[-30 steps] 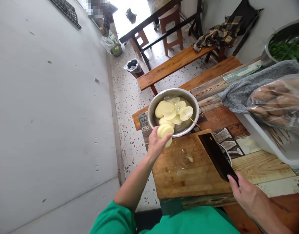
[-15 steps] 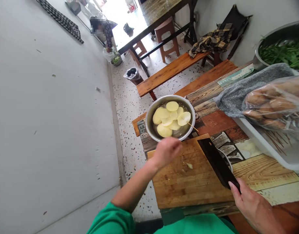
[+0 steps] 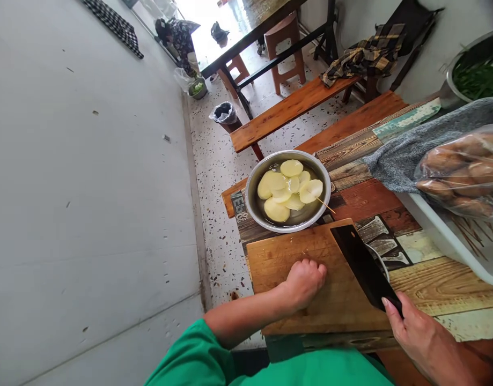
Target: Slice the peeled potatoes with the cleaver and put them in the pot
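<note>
My left hand (image 3: 304, 281) rests curled on the wooden cutting board (image 3: 278, 257), fingers closed; whether anything lies under it is hidden. My right hand (image 3: 419, 335) grips the handle of a dark cleaver (image 3: 361, 265), whose blade lies flat across the board's right edge. Beyond the board stands a steel bowl (image 3: 324, 182) holding water, several pale potato slices (image 3: 284, 187) and a thin wooden skewer (image 3: 324, 203).
A plastic bag of unpeeled potatoes (image 3: 459, 171) lies in a white tray (image 3: 443, 230) at the right, beside a grey cloth (image 3: 411, 150). A steel bowl of greens (image 3: 477, 75) stands behind. A wooden bench (image 3: 286, 110), stools and a bin (image 3: 223, 113) occupy the floor beyond.
My left hand dropped the potato slices into the bowl, then came back to the cutting board and curled shut. The cleaver stayed on the board in my right hand.
</note>
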A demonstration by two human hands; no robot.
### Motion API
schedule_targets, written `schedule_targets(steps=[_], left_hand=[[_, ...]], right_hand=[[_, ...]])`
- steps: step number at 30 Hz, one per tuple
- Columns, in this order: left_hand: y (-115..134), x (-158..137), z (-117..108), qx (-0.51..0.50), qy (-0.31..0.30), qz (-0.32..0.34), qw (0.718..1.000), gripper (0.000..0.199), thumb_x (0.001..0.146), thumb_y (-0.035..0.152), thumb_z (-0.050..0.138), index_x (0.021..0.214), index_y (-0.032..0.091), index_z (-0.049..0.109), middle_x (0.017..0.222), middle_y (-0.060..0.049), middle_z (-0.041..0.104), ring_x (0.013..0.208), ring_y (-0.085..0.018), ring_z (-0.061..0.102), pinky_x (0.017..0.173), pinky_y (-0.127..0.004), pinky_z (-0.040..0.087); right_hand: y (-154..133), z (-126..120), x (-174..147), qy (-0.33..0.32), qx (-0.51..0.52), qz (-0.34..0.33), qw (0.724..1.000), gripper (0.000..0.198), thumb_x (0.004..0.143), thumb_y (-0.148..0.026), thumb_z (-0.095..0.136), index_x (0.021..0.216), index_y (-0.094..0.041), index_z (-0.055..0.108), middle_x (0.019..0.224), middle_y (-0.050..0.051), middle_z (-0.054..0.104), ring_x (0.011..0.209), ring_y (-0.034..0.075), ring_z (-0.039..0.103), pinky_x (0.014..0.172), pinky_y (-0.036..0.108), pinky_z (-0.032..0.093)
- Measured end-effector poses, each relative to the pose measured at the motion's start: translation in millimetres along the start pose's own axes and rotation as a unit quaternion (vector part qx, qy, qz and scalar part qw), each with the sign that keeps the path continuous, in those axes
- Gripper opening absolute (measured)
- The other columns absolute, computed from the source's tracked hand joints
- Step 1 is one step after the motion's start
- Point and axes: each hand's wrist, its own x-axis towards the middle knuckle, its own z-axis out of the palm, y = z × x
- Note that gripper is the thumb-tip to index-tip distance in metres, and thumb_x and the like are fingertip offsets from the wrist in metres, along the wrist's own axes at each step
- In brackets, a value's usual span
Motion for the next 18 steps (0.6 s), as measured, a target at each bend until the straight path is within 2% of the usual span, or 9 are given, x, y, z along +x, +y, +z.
schedule_targets(steps=[4, 6, 7, 8, 9, 11, 12, 14, 18], left_hand=[[-14.9, -10.5, 8.0, -0.052, 0.009, -0.035, 0.998, 0.018, 0.092, 0.019, 0.045, 0.098, 0.014, 0.061, 0.092, -0.012, 0.065, 0.086, -0.024, 0.062, 0.067, -0.032, 0.048], [-36.1, -27.0, 15.2, -0.116, 0.061, -0.073, 0.989, 0.008, 0.083, 0.017, 0.057, 0.088, 0.014, 0.062, 0.088, -0.01, 0.066, 0.082, -0.022, 0.062, 0.068, -0.029, 0.047], [-50.5, -38.6, 20.2, -0.158, 0.11, -0.102, 0.976, 0.005, 0.078, 0.015, 0.06, 0.082, 0.015, 0.062, 0.085, -0.008, 0.066, 0.079, -0.019, 0.061, 0.068, -0.027, 0.047], [-67.1, -51.9, 26.6, -0.203, 0.171, -0.141, 0.954, 0.005, 0.076, 0.012, 0.06, 0.077, 0.016, 0.061, 0.081, -0.005, 0.065, 0.076, -0.016, 0.06, 0.069, -0.025, 0.046], [-85.3, -66.2, 34.6, -0.245, 0.242, -0.197, 0.918, 0.006, 0.077, 0.011, 0.058, 0.076, 0.016, 0.061, 0.077, -0.004, 0.065, 0.073, -0.015, 0.059, 0.068, -0.024, 0.045], [-123.5, -93.6, 55.6, -0.32, 0.353, -0.304, 0.825, 0.008, 0.084, 0.019, 0.056, 0.084, 0.018, 0.064, 0.079, -0.002, 0.067, 0.069, -0.012, 0.059, 0.068, -0.023, 0.045], [-142.1, -104.4, 68.2, -0.338, 0.386, -0.361, 0.779, 0.01, 0.085, 0.024, 0.058, 0.084, 0.018, 0.065, 0.078, -0.001, 0.067, 0.068, -0.012, 0.059, 0.067, -0.023, 0.045], [-175.9, -116.4, 95.3, -0.37, 0.399, -0.431, 0.72, 0.014, 0.083, 0.03, 0.061, 0.083, 0.018, 0.068, 0.077, -0.002, 0.069, 0.069, -0.013, 0.061, 0.067, -0.024, 0.046], [-224.4, -101.1, 143.8, -0.478, 0.347, -0.483, 0.647, 0.012, 0.082, 0.021, 0.061, 0.086, 0.014, 0.07, 0.081, -0.006, 0.07, 0.072, -0.014, 0.064, 0.072, -0.026, 0.049]], right_hand=[[1.4, -2.2, 1.9, -0.03, 0.021, 0.013, 0.999, 0.043, 0.093, -0.051, 0.032, 0.089, -0.019, 0.06, 0.051, 0.003, 0.057, 0.043, 0.02, 0.053, 0.043, 0.03, 0.028], [1.2, -4.9, 4.6, -0.038, 0.037, 0.022, 0.998, 0.042, 0.093, -0.05, 0.032, 0.088, -0.018, 0.059, 0.055, 0.005, 0.059, 0.045, 0.02, 0.055, 0.043, 0.03, 0.031], [1.2, -6.5, 6.2, -0.039, 0.043, 0.025, 0.998, 0.041, 0.092, -0.05, 0.033, 0.087, -0.018, 0.059, 0.056, 0.005, 0.06, 0.046, 0.02, 0.056, 0.043, 0.03, 0.033], [1.5, -8.1, 7.8, -0.04, 0.046, 0.026, 0.998, 0.041, 0.091, -0.051, 0.034, 0.086, -0.018, 0.059, 0.056, 0.006, 0.06, 0.046, 0.02, 0.056, 0.044, 0.03, 0.034], [2.2, -9.6, 9.3, -0.04, 0.044, 0.026, 0.998, 0.04, 0.09, -0.051, 0.036, 0.084, -0.018, 0.058, 0.056, 0.006, 0.06, 0.045, 0.02, 0.056, 0.044, 0.03, 0.035], [5.4, -11.7, 11.4, -0.045, 0.036, 0.016, 0.998, 0.04, 0.088, -0.053, 0.038, 0.081, -0.019, 0.058, 0.053, 0.005, 0.058, 0.043, 0.019, 0.054, 0.042, 0.029, 0.035], [7.7, -12.1, 12.0, -0.048, 0.031, 0.01, 0.998, 0.04, 0.087, -0.053, 0.039, 0.081, -0.019, 0.058, 0.053, 0.005, 0.057, 0.042, 0.019, 0.053, 0.042, 0.029, 0.034], [12.8, -12.3, 12.6, -0.059, 0.019, 0.005, 0.998, 0.04, 0.087, -0.054, 0.041, 0.085, -0.019, 0.058, 0.054, 0.004, 0.057, 0.041, 0.018, 0.051, 0.042, 0.029, 0.035], [17.2, -14.4, 13.5, -0.075, -0.009, 0.024, 0.997, 0.038, 0.085, -0.056, 0.045, 0.084, -0.02, 0.058, 0.048, 0.001, 0.05, 0.039, 0.019, 0.049, 0.042, 0.029, 0.034]])
